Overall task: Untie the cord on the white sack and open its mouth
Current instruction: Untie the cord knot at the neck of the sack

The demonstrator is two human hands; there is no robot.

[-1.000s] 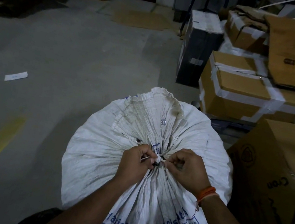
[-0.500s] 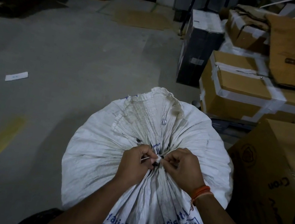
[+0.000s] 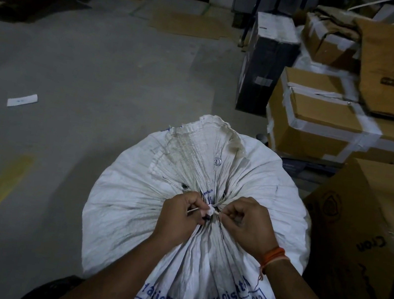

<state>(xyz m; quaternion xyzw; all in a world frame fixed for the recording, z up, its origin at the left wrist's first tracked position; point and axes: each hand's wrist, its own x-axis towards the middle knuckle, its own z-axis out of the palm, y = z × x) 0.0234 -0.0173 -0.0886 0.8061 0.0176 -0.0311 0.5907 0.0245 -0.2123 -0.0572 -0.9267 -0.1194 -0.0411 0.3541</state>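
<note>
The white woven sack (image 3: 129, 206) fills the lower middle of the view, standing on the concrete floor (image 3: 85, 78) with taped cardboard boxes (image 3: 325, 124) well off to the right of the fingers. Its neck is gathered into tight pleats that all run to one choke point between the two hands, and the loose flap of the mouth (image 3: 204, 148), with metal eyelets in it, fans out beyond the fingertips.

The left hand (image 3: 178, 218) and the right hand (image 3: 247, 225) sit knuckle to knuckle on that choke point. Both are closed in narrow pinches: the left fingers grip a thin tail of the cord (image 3: 193, 210), the right fingers the strand on the other side, and the small white knot (image 3: 210, 208) lies right between the fingertips.

The step in hand looks like loosening the knot (it appears tight, the mouth not yet open). Next it probably needs a loop worked free by picking rather than a hard outward pull, which could cinch it tighter.
</note>
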